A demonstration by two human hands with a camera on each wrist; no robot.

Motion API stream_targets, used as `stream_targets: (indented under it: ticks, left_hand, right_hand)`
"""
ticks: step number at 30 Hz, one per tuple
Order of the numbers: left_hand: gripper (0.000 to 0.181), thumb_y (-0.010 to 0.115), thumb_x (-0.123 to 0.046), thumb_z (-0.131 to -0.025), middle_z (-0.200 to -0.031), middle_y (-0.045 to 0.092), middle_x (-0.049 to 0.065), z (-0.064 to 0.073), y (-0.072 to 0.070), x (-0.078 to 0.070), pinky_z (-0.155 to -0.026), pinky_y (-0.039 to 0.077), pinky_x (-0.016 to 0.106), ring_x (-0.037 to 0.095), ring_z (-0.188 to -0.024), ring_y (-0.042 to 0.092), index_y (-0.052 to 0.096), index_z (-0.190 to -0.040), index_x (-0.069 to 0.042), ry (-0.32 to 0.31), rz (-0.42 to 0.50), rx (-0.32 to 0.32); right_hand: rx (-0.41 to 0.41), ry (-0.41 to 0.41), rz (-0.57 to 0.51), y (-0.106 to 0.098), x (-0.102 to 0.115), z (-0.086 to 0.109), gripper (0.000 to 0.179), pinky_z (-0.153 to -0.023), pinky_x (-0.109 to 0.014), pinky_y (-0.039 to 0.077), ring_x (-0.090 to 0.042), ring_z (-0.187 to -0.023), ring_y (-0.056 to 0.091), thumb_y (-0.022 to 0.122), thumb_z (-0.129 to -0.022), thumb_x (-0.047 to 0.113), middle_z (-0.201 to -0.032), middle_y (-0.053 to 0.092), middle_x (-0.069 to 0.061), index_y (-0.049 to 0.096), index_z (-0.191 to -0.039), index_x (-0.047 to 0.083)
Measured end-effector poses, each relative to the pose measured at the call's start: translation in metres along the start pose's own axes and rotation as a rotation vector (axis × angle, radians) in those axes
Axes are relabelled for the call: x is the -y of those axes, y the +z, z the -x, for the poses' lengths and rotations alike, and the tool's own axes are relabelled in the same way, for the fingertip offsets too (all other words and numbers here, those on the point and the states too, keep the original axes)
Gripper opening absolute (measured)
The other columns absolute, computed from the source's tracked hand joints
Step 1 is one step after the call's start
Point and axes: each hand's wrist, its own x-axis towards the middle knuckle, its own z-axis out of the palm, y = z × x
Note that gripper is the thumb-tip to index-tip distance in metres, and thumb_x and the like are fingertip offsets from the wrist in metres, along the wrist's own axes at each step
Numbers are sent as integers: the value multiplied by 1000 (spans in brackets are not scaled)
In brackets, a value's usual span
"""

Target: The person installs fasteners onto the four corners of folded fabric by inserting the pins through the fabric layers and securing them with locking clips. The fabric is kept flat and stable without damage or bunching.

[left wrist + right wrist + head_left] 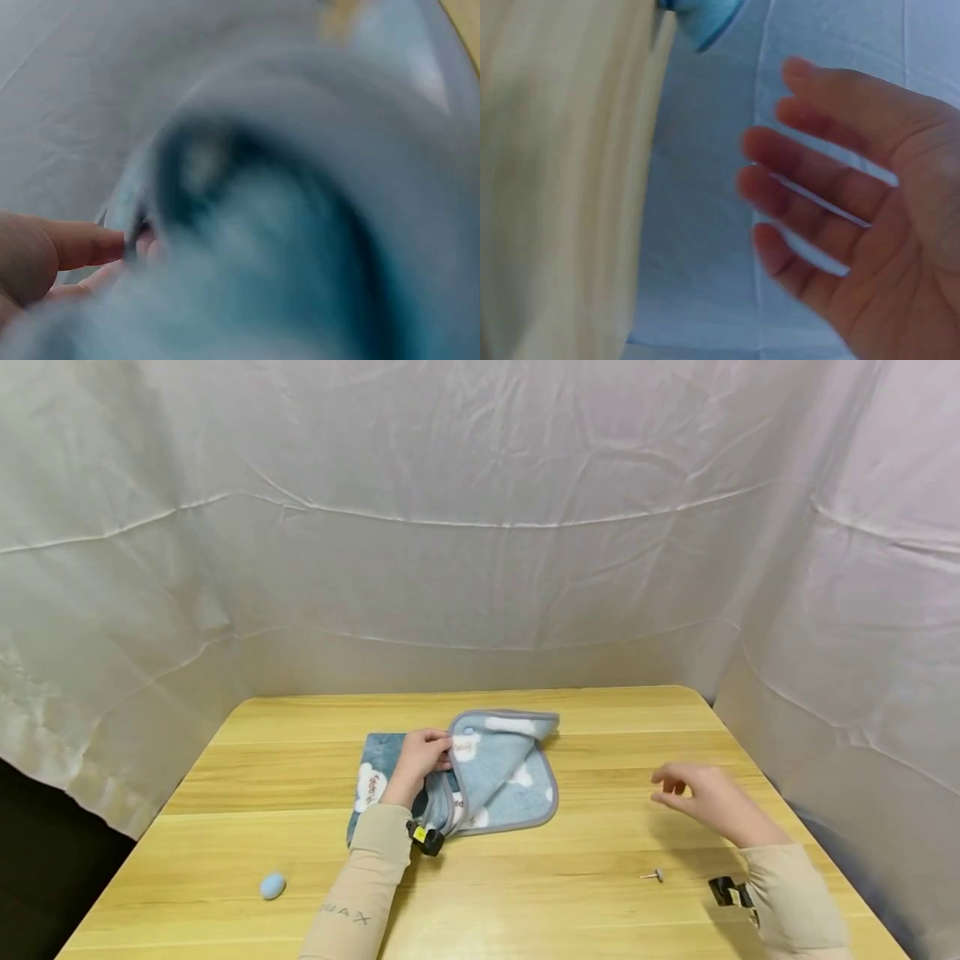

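Note:
A blue fleece blanket (480,777) with white cloud patches and a grey border lies partly folded on the table. My left hand (424,758) pinches its grey edge between thumb and fingers and lifts a flap, which curls over to the right. In the left wrist view, the thumb (90,244) presses against the border, while the blurred blanket (262,255) fills most of the picture. Off to the right, my right hand (693,793) hovers above the table, holding nothing. Its fingers (817,165) are loosely bent and spread in the right wrist view.
A light blue egg-shaped object (273,886) lies at the front left of the wooden table (225,827). Below the right hand is a small metal piece like a screw or pin (654,876). Pale curtains (480,568) hang behind and beside the table.

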Motion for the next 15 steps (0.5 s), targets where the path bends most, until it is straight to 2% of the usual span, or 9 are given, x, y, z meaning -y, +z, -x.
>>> stream_targets:
  ticks: [4, 7, 11, 15]
  left_hand:
    - [16, 64, -16, -93, -79, 68, 11, 0, -1, 2, -54, 52, 27, 13, -57, 59, 70, -100, -3, 74, -249, -97]
    - [14, 65, -19, -92, -78, 69, 11, 0, -2, 3, -52, 48, 28, 15, -59, 59, 69, -92, -5, 103, -355, -125]
    - [14, 67, -20, -91, -80, 68, 10, 0, -4, 3, -52, 45, 28, 16, -61, 58, 67, -91, -6, 125, -378, -118]
    - [17, 68, -22, -90, -81, 64, 9, 3, -4, -1, -52, 44, 29, 18, -60, 56, 63, -96, -7, 121, -333, -93]
  right_hand:
    - [206, 23, -136, 7, -4, 11, 17, -58, -21, 43, 6, -66, 47, 76, -84, 20, -73, 57, 16, 68, -96, 11]
    - [362, 46, -253, 9, -4, 16, 18, -59, -21, 43, 5, -66, 48, 75, -83, 20, -73, 58, 14, 67, -96, 13]
    - [526, 88, -380, 11, -1, 19, 22, -59, -21, 44, 3, -65, 50, 78, -77, 17, -73, 58, 11, 67, -96, 14]
    - [599, 99, -448, 13, 2, 22, 24, -59, -21, 43, 1, -63, 50, 81, -74, 15, -71, 57, 8, 66, -93, 13]
